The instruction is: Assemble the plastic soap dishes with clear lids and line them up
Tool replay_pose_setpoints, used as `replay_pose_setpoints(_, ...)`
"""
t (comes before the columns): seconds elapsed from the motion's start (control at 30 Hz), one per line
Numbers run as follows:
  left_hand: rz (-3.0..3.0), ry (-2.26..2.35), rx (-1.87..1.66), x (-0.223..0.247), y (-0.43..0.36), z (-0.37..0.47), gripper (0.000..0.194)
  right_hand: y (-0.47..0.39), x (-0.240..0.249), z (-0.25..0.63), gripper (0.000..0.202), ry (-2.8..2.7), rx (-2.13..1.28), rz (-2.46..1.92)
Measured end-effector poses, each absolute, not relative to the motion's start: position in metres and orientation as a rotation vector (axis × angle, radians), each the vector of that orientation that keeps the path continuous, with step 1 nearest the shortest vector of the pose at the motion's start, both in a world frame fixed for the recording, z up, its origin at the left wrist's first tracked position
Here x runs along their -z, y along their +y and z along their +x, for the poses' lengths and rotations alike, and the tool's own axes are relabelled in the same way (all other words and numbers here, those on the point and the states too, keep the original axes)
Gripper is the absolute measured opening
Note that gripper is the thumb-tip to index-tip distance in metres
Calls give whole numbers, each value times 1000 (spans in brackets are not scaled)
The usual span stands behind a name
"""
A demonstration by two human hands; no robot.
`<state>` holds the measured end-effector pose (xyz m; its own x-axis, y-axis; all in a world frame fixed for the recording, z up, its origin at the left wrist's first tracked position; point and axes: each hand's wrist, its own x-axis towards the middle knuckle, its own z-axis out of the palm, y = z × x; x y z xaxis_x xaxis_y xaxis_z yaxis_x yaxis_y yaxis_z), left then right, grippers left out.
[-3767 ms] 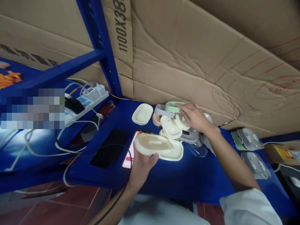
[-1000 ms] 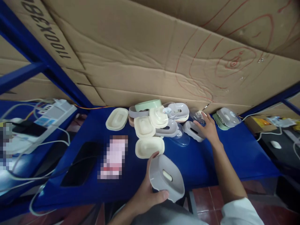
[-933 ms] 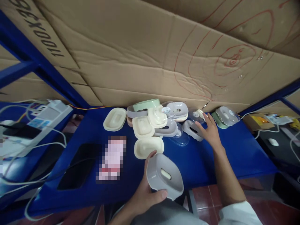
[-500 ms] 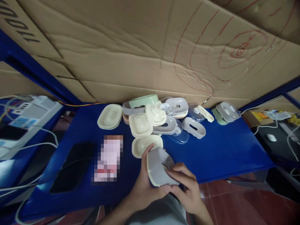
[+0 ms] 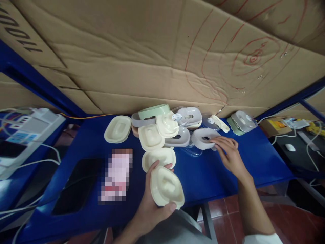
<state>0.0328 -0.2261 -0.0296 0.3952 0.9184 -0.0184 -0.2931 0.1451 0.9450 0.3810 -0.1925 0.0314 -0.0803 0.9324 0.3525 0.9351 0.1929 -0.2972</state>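
Head view: near the desk's [image 5: 248, 159] front edge, the left hand's [image 5: 151, 207] grip clasps a cream tray [image 5: 167, 187]. Farther right, beside other trays [image 5: 166, 125], a grey tray [image 5: 199, 140] is pinched at its right end by the right hand [image 5: 230, 154]. Positioning it seems the step in hand; next calls for steadying it before loosening that grip.

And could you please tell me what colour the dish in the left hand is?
The dish is cream, seen best in the head view.
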Motion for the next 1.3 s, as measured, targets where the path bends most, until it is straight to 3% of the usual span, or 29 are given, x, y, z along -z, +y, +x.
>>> replay_pose_setpoints(0.2, 1022, 668, -1034, 28, -230, 49, 110, -191, -19, 375, 43, -1975, 5, -1789)
replay_pose_setpoints(0.33, 903, 649, -1044, 27, -236, 70, 107, -234, -25, 322, 51, -2226, -230, -1457)
replay_pose_setpoints(0.47, 836, 607, -1048, 25, -233, 77, 110, -254, -31, 283, 33, -2321, -344, -1090)
replay_pose_setpoints(0.77, 1012, 628, -1160, 18, -225, 69, 114, -245, -53, 290, 23, -2210, -393, -1051)
replay_pose_setpoints(0.87, 1138, 656, -1189, 19, -224, 68, 100, -227, -54, 331, 20, -2042, -114, -1293)
replay_pose_setpoints(1.0, 1187, 788, -1118, 19, -221, 63, 64, -168, -42, 388, 22, -1907, 449, -1708)
replay_pose_setpoints(1.1, 1193, 873, -1066, 17, -222, 59, 43, -125, -30, 408, 34, -2013, 455, -1804)
replay_pose_setpoints(1.2, 1237, 906, -1077, 15, -225, 55, 35, -105, -26, 429, 40, -2045, 375, -1742)
replay_pose_setpoints(1.3, 1273, 923, -1088, 16, -226, 50, 27, -106, -28, 475, 47, -1773, 512, -1871)
